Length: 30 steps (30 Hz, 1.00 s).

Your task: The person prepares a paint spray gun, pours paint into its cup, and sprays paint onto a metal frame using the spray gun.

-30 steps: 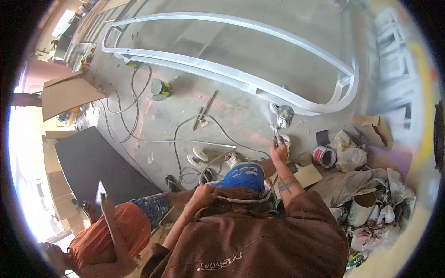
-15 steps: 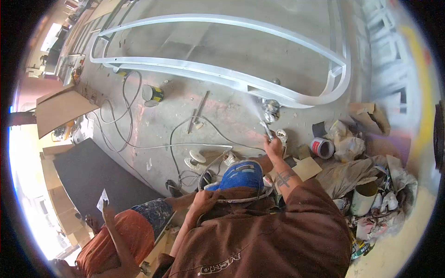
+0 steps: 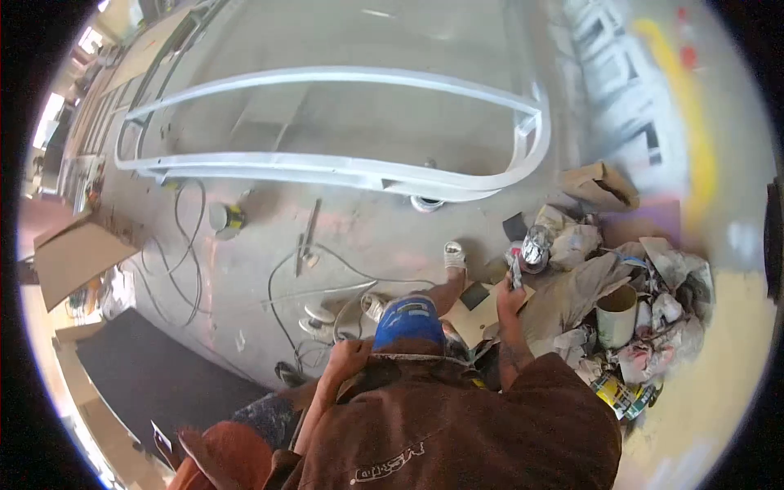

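Note:
My right hand (image 3: pixel 510 299) is wrapped around the handle of a spray gun (image 3: pixel 516 265), whose shiny metal cup (image 3: pixel 536 247) points away from me above the litter on the right. Closed at my waist, my left hand (image 3: pixel 349 357) holds a thin air hose (image 3: pixel 338 323) that loops down to the floor. Ahead of both hands, apart from them, is a long pale metal frame (image 3: pixel 327 167) with rounded corners. A round can (image 3: pixel 426 202) shows partly under its near rail.
Hose loops (image 3: pixel 194 278) and a thin bar (image 3: pixel 309 233) lie on the floor near a paint can (image 3: pixel 226 219). Crumpled plastic (image 3: pixel 572 298) and a bucket (image 3: pixel 616 318) are at right. At lower left is another person (image 3: pixel 233 453), by a dark panel (image 3: pixel 155 367).
My right hand has swung the spray gun right, away from the frame; the spray mist no longer shows. My left hand stays at my waist. The view has shifted, and one foot has stepped forward.

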Each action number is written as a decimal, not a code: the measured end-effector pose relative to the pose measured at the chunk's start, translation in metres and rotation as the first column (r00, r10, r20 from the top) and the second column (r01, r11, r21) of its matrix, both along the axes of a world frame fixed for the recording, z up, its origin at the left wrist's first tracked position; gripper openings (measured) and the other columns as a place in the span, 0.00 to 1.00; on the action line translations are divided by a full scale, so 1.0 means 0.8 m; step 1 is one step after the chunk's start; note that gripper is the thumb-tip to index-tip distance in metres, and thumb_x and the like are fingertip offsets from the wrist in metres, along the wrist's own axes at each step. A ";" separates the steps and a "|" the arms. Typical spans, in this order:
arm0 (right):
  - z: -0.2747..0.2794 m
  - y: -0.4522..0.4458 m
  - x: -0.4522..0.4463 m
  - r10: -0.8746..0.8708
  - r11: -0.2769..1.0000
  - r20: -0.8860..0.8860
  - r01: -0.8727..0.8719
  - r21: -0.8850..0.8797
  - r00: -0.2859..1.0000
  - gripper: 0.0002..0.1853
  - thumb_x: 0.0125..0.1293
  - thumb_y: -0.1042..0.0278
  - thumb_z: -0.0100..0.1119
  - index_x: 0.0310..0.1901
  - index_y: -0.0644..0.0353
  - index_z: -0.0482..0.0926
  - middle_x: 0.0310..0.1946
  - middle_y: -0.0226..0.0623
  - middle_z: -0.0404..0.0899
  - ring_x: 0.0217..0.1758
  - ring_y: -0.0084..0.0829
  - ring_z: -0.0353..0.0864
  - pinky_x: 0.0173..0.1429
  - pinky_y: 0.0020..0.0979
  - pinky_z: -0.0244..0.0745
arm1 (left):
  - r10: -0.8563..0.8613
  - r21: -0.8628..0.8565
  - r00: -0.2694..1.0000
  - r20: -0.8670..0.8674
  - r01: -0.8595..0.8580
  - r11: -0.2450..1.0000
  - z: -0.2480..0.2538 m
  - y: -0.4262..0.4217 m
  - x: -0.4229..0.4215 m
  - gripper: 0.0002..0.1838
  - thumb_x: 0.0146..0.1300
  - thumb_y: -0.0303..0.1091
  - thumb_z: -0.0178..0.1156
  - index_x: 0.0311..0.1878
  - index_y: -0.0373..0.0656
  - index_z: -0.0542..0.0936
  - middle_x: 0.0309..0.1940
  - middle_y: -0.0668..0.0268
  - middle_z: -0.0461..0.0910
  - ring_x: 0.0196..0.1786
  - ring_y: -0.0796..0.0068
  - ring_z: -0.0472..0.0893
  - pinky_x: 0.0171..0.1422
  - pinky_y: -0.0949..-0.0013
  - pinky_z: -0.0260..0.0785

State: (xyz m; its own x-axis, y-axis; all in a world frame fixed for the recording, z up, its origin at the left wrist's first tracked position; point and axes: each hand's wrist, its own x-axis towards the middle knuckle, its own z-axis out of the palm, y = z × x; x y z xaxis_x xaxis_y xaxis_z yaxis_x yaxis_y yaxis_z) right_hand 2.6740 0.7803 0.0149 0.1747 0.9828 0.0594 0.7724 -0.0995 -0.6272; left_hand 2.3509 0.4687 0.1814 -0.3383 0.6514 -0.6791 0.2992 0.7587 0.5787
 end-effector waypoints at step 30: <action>0.227 0.236 -0.330 -0.198 0.884 -0.395 0.338 0.324 0.897 0.18 0.69 0.60 0.53 0.45 0.71 0.79 0.36 0.57 0.83 0.40 0.55 0.82 0.43 0.46 0.73 | 0.958 0.640 0.286 0.032 -0.742 0.200 0.091 0.032 -0.189 0.31 0.72 0.44 0.53 0.13 0.40 0.60 0.10 0.72 0.58 0.17 0.83 0.55 0.19 0.70 0.47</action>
